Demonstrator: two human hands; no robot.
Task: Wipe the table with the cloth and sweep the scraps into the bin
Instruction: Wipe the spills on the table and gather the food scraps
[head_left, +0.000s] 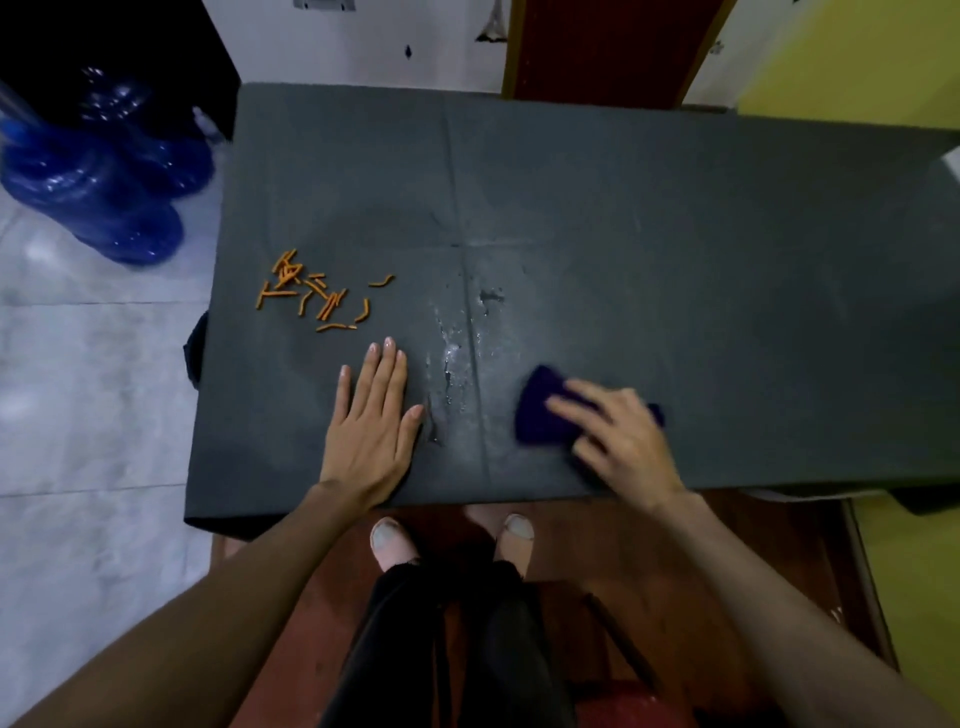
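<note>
The cloth (545, 410), dark blue and bunched, lies on the near part of the dark-covered table (675, 234), pinned under my right hand (623, 431); the fingers are spread and pressing down on it rather than curled around it. My left hand (371, 421) lies flat and empty on the cover, fingers together, just left of a wet streak (457, 353) that runs between the two hands. The orange scraps (317, 296) sit in a loose scatter near the left edge, beyond the left hand and well apart from the cloth.

The risk I see: a fast push leftward could drag water into the scraps and smear them, or flick them over the edge onto the tiled floor (93, 415). The cover looks loose and creased, so it may ruck up under the cloth if the left hand lifts.

I can see no bin. The blue water jugs (104, 171) on the floor are blurred; I cannot tell their contents.
</note>
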